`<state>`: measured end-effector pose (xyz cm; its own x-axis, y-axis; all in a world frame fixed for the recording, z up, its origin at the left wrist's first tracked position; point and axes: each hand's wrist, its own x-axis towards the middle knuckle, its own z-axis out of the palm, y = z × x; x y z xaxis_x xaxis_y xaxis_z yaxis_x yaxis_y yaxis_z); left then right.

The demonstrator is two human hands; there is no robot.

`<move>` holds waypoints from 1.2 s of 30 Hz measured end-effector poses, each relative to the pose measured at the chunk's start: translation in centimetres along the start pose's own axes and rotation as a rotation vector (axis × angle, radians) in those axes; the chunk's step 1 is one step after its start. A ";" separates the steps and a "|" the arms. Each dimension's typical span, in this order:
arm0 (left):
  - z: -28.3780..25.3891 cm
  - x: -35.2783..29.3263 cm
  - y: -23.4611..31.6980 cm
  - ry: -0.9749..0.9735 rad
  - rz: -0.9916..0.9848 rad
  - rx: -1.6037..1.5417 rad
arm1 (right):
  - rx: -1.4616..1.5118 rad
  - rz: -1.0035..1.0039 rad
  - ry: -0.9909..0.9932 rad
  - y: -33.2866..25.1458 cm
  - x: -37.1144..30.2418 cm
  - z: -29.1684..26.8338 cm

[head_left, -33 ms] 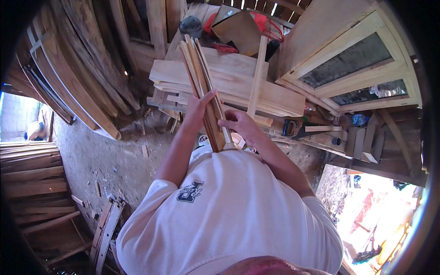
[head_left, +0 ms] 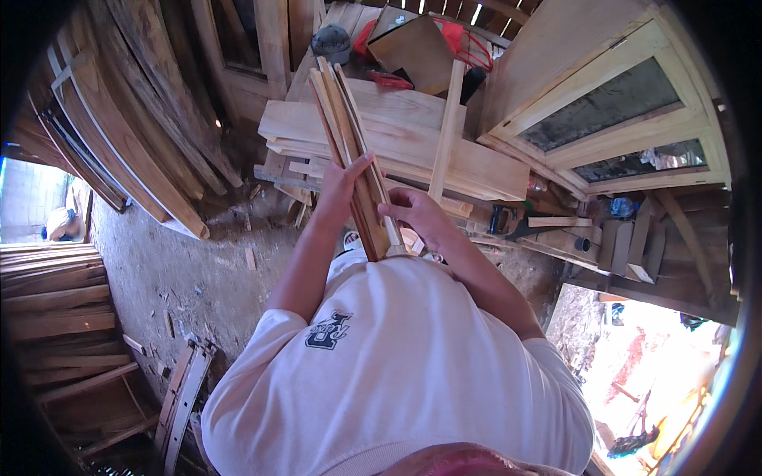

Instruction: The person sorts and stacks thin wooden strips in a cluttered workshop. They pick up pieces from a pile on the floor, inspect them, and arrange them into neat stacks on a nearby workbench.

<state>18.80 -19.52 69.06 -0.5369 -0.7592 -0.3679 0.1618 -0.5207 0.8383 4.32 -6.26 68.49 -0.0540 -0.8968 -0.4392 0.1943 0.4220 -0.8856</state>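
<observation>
A bundle of several long, narrow wooden strips (head_left: 340, 119) stands in front of me, the lower ends against my white shirt and the upper ends leaning away. My left hand (head_left: 341, 188) is wrapped round the bundle from the left, thumb across the front. On the right side, my right hand (head_left: 416, 213) grips it lower down with its thumb against the pale edge strip. Its other fingers are partly hidden behind the wood. Beyond the strips lies a stack of pale planks (head_left: 397, 119).
An upright slat (head_left: 448, 131) leans on the planks. A grey cap (head_left: 330, 44) and an open cardboard box (head_left: 407, 49) sit behind. A handsaw (head_left: 505, 220) lies to the right, below a wooden frame with dark panes (head_left: 603, 115). Tall boards (head_left: 143, 119) lean at left; wood scraps litter the floor.
</observation>
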 end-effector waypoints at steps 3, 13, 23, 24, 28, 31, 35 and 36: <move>0.1 -0.3 0.2 0.053 0.056 -0.041 | 0.186 0.030 0.049 0.4 0.0 0.3; -2.0 -0.3 -2.4 0.099 0.138 -0.121 | 0.033 -0.255 0.525 3.3 1.0 -9.3; 0.0 -2.4 -2.9 0.242 0.092 -0.196 | 0.128 -0.077 0.649 12.4 4.5 -16.7; 0.2 -2.6 -3.0 0.261 0.082 -0.200 | 0.103 -0.083 0.651 12.7 4.4 -16.4; 0.2 -2.8 -3.3 0.294 0.100 -0.207 | 0.062 -0.029 0.568 13.9 3.8 -16.2; 0.2 -2.8 -3.4 0.309 0.096 -0.192 | 0.117 -0.014 0.528 14.1 3.3 -16.1; 0.5 -2.6 -3.5 0.304 0.087 -0.185 | 0.107 -0.005 0.532 14.0 3.0 -16.0; 0.7 -2.6 -3.4 0.305 0.086 -0.179 | 0.092 0.000 0.535 13.8 3.0 -15.9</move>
<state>19.04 -15.50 67.42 -0.2472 -0.8710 -0.4246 0.3529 -0.4891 0.7977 -8.74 -1.04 52.57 -0.5408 -0.6934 -0.4762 0.2777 0.3871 -0.8792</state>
